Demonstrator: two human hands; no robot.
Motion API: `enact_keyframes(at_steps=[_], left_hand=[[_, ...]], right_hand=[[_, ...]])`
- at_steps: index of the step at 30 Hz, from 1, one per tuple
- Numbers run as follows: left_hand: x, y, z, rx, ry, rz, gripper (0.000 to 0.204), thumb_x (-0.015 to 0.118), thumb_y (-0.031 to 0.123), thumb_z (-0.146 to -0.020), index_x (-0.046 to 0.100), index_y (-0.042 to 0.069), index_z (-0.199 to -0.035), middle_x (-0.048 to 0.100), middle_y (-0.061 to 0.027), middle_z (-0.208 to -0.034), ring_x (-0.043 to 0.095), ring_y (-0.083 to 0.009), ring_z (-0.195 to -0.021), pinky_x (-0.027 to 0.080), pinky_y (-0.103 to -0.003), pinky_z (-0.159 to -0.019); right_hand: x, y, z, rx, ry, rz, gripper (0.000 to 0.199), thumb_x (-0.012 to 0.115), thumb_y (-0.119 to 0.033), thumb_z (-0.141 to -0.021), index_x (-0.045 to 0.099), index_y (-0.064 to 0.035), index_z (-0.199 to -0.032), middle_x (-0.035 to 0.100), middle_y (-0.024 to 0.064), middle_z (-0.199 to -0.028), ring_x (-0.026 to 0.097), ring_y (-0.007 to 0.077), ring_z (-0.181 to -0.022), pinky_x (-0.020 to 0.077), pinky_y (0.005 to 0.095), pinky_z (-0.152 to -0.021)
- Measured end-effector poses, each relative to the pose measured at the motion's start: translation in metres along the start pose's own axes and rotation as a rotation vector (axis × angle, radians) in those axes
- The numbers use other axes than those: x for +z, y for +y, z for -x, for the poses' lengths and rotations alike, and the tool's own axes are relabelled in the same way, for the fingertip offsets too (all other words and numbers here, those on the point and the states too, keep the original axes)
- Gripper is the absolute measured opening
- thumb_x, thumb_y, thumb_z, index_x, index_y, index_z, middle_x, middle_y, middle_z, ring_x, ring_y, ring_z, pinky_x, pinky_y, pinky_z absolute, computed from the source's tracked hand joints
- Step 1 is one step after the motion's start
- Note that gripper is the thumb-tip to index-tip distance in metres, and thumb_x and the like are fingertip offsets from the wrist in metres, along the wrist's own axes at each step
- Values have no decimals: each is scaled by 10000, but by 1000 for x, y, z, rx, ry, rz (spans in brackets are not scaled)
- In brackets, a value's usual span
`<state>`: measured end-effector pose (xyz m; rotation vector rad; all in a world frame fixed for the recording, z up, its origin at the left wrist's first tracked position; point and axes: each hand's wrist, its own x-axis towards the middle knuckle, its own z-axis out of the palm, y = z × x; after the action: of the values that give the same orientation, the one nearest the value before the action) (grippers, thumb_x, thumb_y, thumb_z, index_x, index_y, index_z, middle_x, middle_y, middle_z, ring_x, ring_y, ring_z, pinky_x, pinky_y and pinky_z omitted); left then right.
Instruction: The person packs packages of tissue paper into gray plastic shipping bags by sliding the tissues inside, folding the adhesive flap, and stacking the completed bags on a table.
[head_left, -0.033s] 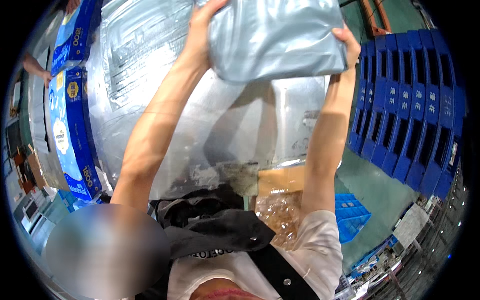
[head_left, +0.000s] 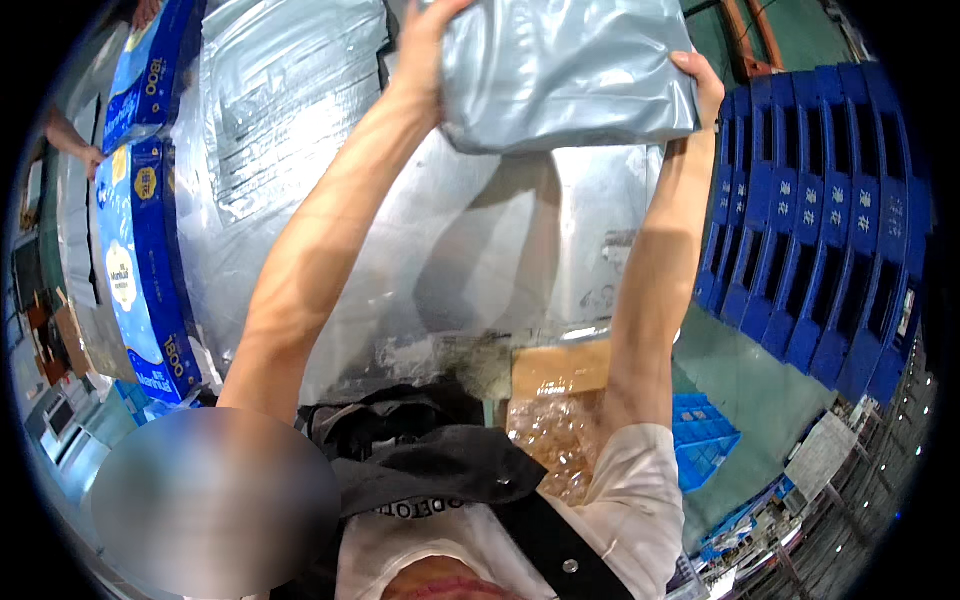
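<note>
A full, shiny grey plastic mailing bag (head_left: 570,80) is held out over the far side of the metal table (head_left: 400,270), cut off by the top edge of the view. My left hand (head_left: 425,55) grips its left side, the thumb lying along its top. At the bag's right edge, my right hand (head_left: 704,90) clasps it with the thumb pressed on the upper face; the other fingers are hidden beneath. Flat grey plastic bags (head_left: 290,110) lie on the table left of my left hand.
Blue printed packs (head_left: 140,260) line the table's left side, where another person's hand (head_left: 90,155) touches one. Blue pallets (head_left: 810,220) are stacked on the right. A blue crate (head_left: 705,440) and a cardboard box (head_left: 560,370) with clear plastic wrap stand near me.
Both hands have shifted the filled bag slightly right and farther away. More of the flat grey bags shows beside my left hand.
</note>
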<state>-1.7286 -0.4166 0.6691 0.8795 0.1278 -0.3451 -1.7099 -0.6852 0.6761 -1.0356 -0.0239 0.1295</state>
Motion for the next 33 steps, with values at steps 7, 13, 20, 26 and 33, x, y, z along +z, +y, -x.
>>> enact_keyframes(at_steps=[7,13,20,26,33], left_hand=[[36,-43,-84,346,681,-599,558,576,344,-744,439,2,-1162,553,-175,-1035,551,-278,-917,441,-340,-780],[59,-59,-9,552,167,-1277,1178,756,458,-508,64,-20,-1333,141,-321,-1319,79,-467,-1253,51,-586,-988],[-39,1,23,386,391,-980,806,631,338,-699,229,-36,-1289,245,-278,-1295,195,-419,-1222,156,-525,-996],[-375,128,288,927,787,-884,325,612,134,-747,546,80,-1061,527,-103,-1105,512,-188,-986,437,-291,-800],[-590,240,730,-50,1356,-1520,323,617,184,-729,573,16,-1002,616,-145,-898,602,-223,-804,465,-310,-725]], right_hand=[[-56,14,-37,24,393,210,551,457,-427,-829,491,5,-1170,499,124,-1180,477,224,-1065,363,327,-903],[-35,11,48,-600,281,1461,895,636,-516,-671,271,13,-1293,290,225,-1315,274,356,-1219,240,450,-999],[-26,28,45,-401,910,1248,680,574,-395,-792,343,78,-1222,407,272,-1213,461,342,-1070,385,366,-896],[11,198,183,-282,700,1013,252,481,-207,-846,490,35,-915,516,103,-644,531,206,-610,444,273,-523],[409,409,383,922,-824,483,608,616,-208,-802,307,41,-1262,582,81,-849,548,101,-739,434,209,-684]])
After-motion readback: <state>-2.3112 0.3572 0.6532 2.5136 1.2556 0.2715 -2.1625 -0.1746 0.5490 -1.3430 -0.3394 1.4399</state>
